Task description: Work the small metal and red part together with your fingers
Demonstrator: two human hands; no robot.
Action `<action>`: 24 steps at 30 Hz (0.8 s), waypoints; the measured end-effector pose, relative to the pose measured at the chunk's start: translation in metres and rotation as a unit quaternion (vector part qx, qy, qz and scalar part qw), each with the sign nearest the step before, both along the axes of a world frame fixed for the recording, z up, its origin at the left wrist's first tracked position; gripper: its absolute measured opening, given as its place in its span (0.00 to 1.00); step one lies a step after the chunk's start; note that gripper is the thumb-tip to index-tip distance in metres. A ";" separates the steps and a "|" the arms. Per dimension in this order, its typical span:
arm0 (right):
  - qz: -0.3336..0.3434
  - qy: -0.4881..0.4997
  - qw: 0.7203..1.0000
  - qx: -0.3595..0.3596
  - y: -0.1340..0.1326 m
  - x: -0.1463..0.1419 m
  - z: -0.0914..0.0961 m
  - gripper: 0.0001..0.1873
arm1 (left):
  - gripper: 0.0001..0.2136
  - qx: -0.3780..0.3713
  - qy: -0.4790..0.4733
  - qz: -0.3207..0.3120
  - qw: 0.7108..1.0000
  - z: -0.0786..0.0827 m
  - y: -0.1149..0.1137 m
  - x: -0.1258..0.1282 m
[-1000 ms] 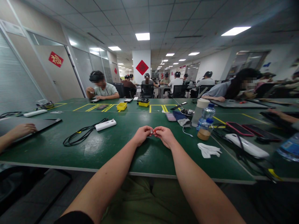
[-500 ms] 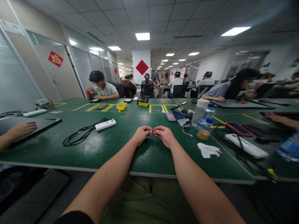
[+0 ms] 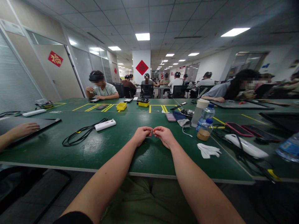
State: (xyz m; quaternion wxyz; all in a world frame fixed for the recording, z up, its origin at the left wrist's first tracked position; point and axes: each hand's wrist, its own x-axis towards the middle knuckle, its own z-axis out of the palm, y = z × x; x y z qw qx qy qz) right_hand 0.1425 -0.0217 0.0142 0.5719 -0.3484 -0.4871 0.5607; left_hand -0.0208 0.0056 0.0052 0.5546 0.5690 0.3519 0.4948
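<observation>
A tiny silvery piece (image 3: pixel 151 132) and a tiny orange-red piece (image 3: pixel 154 131), too small for their outlines or any join to be resolved, lie between two bare hands above a smooth green table (image 3: pixel 184 158). Landmark: the squat clear plastic bottle with blue cap and brown liquid (image 3: pixel 204 134); both pieces are to its left. The left hand (image 3: pixel 141 136) pinches the silvery piece between thumb and fingertips; the right hand (image 3: pixel 164 136), nearer the landmark, pinches the orange-red piece likewise. Directly behind the landmark is a taller clear plastic bottle with blue cap (image 3: pixel 208 109); behind and to its left, a pale cylindrical tumbler (image 3: pixel 200 112). In front of it lies a crumpled white cloth (image 3: pixel 208 150). Well to its left rests a white oblong device (image 3: pixel 105 124) with coiled black cable (image 3: pixel 75 137).
</observation>
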 end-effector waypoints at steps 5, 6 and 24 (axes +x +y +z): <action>0.001 -0.001 1.000 0.003 0.000 -0.001 0.000 0.13 | 0.11 -0.015 -0.023 -0.009 1.000 0.001 -0.001 0.000; 0.000 -0.004 1.000 0.003 0.000 -0.001 -0.001 0.13 | 0.11 -0.017 -0.030 -0.010 0.999 0.001 -0.001 0.000; -0.083 -0.145 0.982 0.092 0.006 0.001 -0.006 0.11 | 0.12 0.001 0.005 -0.031 1.000 0.001 -0.003 0.000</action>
